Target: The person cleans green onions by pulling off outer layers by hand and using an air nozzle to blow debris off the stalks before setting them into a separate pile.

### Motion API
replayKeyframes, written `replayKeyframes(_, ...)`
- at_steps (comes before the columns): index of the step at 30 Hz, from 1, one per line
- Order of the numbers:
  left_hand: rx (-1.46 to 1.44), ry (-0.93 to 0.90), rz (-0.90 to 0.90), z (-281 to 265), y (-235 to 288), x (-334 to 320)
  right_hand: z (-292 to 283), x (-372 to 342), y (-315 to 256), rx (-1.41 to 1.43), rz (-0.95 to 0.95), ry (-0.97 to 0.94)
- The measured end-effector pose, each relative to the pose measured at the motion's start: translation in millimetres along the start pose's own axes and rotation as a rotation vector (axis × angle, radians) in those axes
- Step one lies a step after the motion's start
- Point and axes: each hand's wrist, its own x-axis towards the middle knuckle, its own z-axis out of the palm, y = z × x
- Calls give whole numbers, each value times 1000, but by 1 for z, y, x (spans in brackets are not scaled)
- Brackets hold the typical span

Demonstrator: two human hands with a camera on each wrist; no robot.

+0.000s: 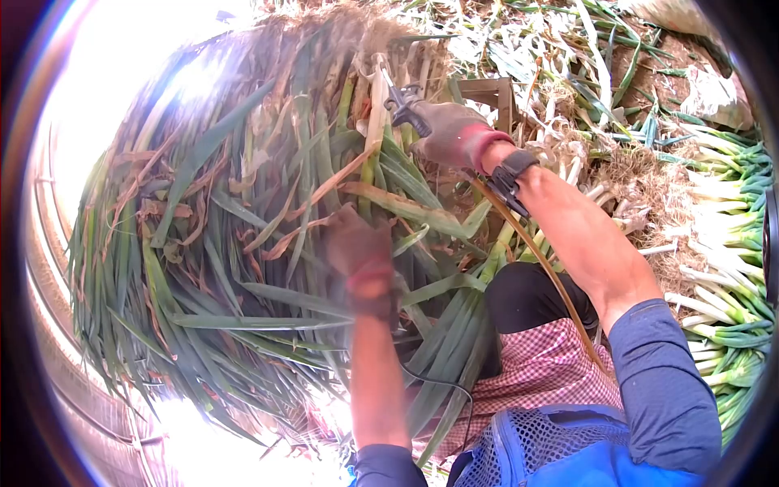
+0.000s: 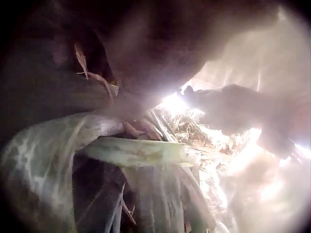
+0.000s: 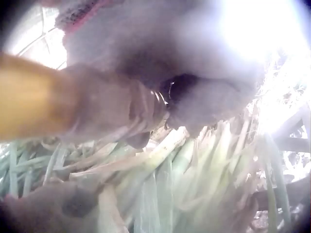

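One gloved right hand point(image 1: 454, 134) grasps a nozzle point(image 1: 403, 109) over a heap of leafy onions point(image 1: 203, 268); the left hand point(image 1: 359, 243), blurred, is at the heap's near side, its grip impossible to tell. Pale-stemmed onions point(image 1: 734, 337) lined up at right look finished; the heap appears left to do.

R fingers point(image 1: 430, 136) grip nozzle point(image 1: 403, 106) nr stalks point(image 1: 377, 105)

Head view from above, facing forward and down over leafy heap point(image 1: 235, 211), left hand point(image 1: 359, 243) and right hand point(image 1: 450, 136), left wrist view close among broad leaves point(image 2: 131, 152), right wrist view tight beneath the right hand, yellow hose point(image 3: 34, 99) shared with head view.
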Motion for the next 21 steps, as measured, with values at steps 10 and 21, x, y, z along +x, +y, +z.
replayKeyframes(10, -466, -63, 5, -26, 4, 2, -5, -118, 15, 128, -2, -238)
replayKeyframes(21, -645, -287, -36, -44, 39, -26, -27, -179, 51, 178, -87, -279)
